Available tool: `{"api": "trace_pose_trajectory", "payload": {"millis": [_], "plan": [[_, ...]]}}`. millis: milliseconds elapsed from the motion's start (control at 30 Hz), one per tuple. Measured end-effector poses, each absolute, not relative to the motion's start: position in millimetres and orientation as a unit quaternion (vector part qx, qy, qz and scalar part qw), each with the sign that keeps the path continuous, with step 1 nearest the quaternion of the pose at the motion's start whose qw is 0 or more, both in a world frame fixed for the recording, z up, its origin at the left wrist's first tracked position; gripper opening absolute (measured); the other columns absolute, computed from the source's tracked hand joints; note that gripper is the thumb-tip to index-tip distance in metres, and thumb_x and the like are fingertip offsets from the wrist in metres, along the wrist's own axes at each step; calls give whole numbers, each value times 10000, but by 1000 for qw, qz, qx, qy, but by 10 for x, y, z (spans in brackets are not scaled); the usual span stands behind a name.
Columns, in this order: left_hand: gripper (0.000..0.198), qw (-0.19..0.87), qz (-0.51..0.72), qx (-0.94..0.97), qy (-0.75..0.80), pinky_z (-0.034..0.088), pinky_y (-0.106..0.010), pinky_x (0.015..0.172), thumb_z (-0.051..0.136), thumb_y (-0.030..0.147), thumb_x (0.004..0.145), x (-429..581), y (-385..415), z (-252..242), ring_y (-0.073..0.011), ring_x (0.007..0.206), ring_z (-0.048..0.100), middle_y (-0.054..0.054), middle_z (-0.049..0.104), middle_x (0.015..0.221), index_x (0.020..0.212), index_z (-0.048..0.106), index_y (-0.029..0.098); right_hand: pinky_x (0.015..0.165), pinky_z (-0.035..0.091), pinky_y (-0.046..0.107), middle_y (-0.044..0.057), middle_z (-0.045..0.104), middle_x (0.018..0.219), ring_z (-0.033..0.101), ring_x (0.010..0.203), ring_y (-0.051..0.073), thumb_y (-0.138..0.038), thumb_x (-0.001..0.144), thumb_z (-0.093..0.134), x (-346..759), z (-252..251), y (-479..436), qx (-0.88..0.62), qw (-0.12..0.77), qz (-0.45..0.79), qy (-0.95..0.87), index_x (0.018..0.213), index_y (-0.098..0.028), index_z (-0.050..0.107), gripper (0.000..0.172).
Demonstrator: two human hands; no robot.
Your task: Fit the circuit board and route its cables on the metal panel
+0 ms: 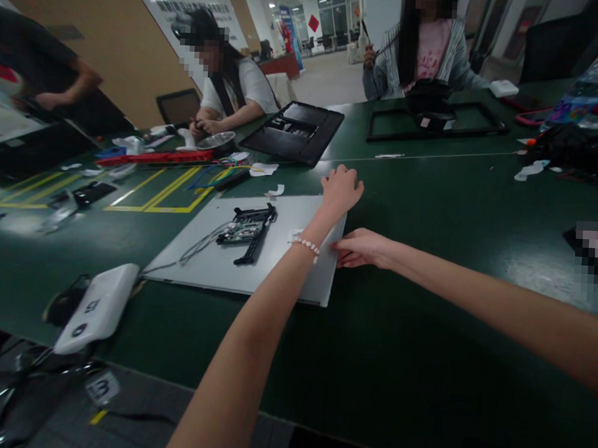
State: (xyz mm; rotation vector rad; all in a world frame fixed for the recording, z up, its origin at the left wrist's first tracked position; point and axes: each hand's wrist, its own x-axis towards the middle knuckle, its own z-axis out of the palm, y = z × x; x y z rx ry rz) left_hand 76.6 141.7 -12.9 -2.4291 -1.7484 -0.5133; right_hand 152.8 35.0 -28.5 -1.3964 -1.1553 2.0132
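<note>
Your left forearm [244,354] is closest, rising from the bottom edge toward the middle of the green tabletop [423,335], with a bead bracelet [305,245] at the wrist. At far left a white device [100,308] lies by the tabletop's near edge, just beside the grey panel [212,266]. That panel lies flat on the tabletop straight in front of you. On it sit thin wires [199,246] and, right of them, a green board [243,231] in a black bracket [252,247]. Beyond the panel, yellow lines [171,195] mark the tabletop, and a co-worker [236,82] sits at the far side with both hands by a metal bowl [217,141]. Right of the bowl lies a black cover [296,131].

Your left hand [341,189] rests on the panel's far right corner, knuckles up, its grip curled together over the edge. Your right hand [362,248] touches the panel's right edge, fingers pointing left at it. You cannot tell whether that grip is clamped on the edge or only laid against it.

Farther right, a second person [425,51] sits behind a black frame [432,121], and a bottle [589,91] lies at the far right.
</note>
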Motion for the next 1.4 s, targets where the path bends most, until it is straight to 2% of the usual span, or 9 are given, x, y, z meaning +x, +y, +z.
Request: {"api": "trace_pose_trajectory", "payload": {"millis": [233,400,533,600,667,767,933,1133,1400], "plan": [[165,128,-206,-834,-495,184,-499,1125,507,244,917,333,181,245,-260,1192,493,-95,610,1199,972,655,194,724,598,287,70,711,697,701,695,157,-251,821,733,1549,-310,283,-488,222,729,-427,813,-126,660,145],[122,148,-267,-747,-591,258,-503,1102,531,214,887,-627,-184,217,-264,1154,536,-86,647,1144,908,651,201,717,594,278,77,725,754,696,735,151,-245,818,733,1586,-308,247,-476,224,731,-435,839,-129,679,130],[144,55,-367,-635,-677,430,-416,965,557,253,851,-1309,-480,117,-244,1010,596,-88,659,1017,922,655,177,697,586,268,84,728,802,688,756,148,-237,811,732,1598,-297,212,-467,231,734,-436,851,-134,689,118],[136,-62,-474,-527,-703,490,-355,841,622,291,810,-1382,-796,2,-217,899,628,-54,655,915,886,646,181,682,581,265,85,728,813,684,745,144,-232,816,722,1590,-292,195,-466,235,734,-436,850,-137,687,108],[138,-202,-600,-380,-675,506,-289,773,656,292,785,-1251,-1142,-144,-190,910,634,-26,635,919,875,627,192,674,576,260,84,730,828,680,729,136,-227,837,693,1574,-287,183,-467,240,732,-435,861,-139,679,93],[131,-294,-714,-199,-604,504,-204,798,685,180,746,-829,-1481,-278,-144,965,636,-5,622,902,859,619,192,668,566,244,81,733,858,678,724,124,-227,871,642,1545,-283,178,-466,250,728,-435,903,-142,666,95],[141,-492,-705,-29,-510,574,-362,844,510,135,881,-332,-1283,-119,-224,986,672,-106,661,1049,991,592,168,661,557,243,78,728,909,668,713,122,-266,861,652,1506,-293,159,-454,260,728,-443,1051,-145,638,226],[188,-497,-739,5,-455,597,-276,772,428,33,919,-513,-819,-80,-160,848,686,-76,658,894,1020,546,139,887,557,314,105,662,1209,665,1001,180,-32,763,649,1454,-337,70,-363,309,786,-392,1201,-135,558,459],[343,-466,-729,-19,-501,591,-228,716,378,-96,870,-570,-747,-211,-103,719,671,-18,649,841,958,564,178,940,540,352,102,664,1196,661,1052,207,48,759,562,1408,-374,50,-353,323,809,-342,1258,-151,487,543]]}}
